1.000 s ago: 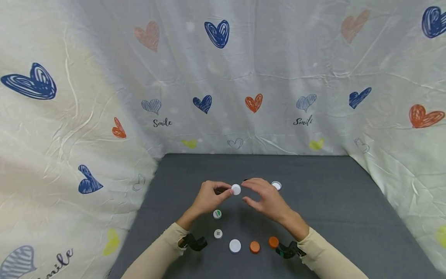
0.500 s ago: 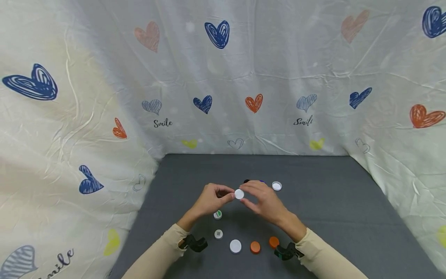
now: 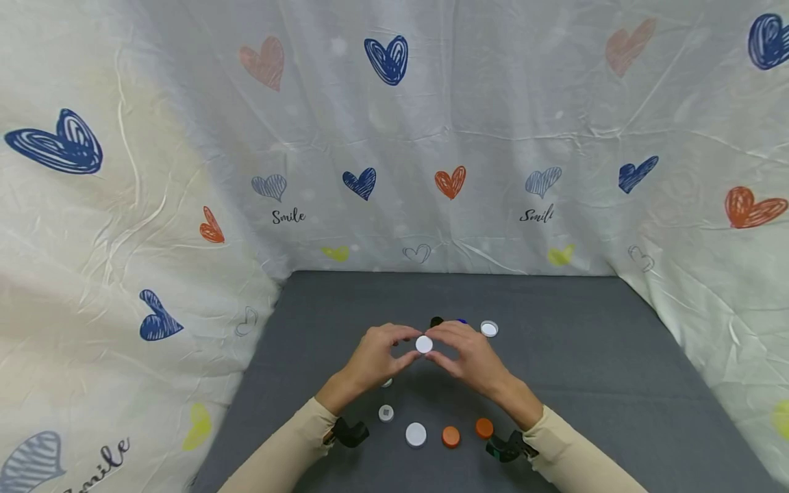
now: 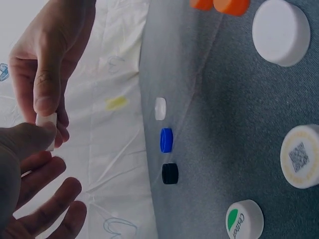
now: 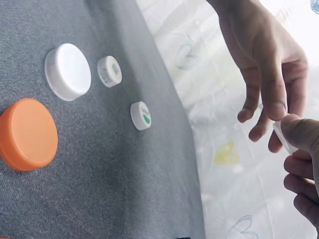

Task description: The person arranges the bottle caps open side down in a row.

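Note:
A small round white bottle cap (image 3: 424, 344) is held up above the table between both hands, its flat face toward the head camera. My left hand (image 3: 372, 357) pinches its left side between thumb and fingers. From the other side my right hand (image 3: 471, 354) pinches it too, thumb below and fingers above. In the left wrist view both thumbs lie on the cap (image 4: 46, 127), which shows edge-on and is partly covered by them. The remaining fingers of the left hand are spread loosely beneath it.
On the grey cloth lie a large white cap (image 3: 416, 435), two orange caps (image 3: 451, 437), a code-marked white cap (image 3: 385, 413) and a green-marked white cap (image 4: 245, 220). Farther back sit black (image 4: 170, 174), blue (image 4: 166, 140) and white caps (image 3: 489, 329). A heart-printed curtain (image 3: 394, 137) surrounds the table.
The white cap has shifted slightly right and down in the head view. My right hand has closed in from apart and taken hold of it, while the left fingers have shifted along its edge.

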Available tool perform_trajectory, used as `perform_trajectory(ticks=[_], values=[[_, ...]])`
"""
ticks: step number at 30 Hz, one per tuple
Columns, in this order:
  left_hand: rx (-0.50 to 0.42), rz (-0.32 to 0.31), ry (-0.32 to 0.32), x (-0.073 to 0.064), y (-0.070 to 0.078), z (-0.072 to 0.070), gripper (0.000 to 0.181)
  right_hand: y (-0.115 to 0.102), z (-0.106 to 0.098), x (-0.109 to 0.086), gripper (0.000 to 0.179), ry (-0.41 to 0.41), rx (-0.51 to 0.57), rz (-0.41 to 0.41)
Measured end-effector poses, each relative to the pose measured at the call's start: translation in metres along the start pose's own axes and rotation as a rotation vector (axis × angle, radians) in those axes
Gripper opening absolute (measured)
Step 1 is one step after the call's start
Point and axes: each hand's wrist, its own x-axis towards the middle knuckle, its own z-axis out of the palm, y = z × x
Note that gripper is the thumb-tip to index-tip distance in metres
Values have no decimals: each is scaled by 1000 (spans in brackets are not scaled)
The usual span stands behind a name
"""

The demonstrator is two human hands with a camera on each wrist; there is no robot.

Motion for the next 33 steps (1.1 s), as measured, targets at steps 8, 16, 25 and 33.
perform_trajectory(ticks=[8, 16, 25, 33], values=[[26, 27, 2, -4, -1, 1, 31, -2, 1, 0, 39, -4, -16, -8], [74, 33, -5, -2, 0, -5, 32, -3, 0, 3, 37, -3, -9, -4], [73, 34, -28, -2, 0, -9, 32, -4, 1, 5, 34, -4, -13, -10], [81, 44, -13, -4, -1, -9, 31, -3, 5, 5, 34, -1, -14, -22]])
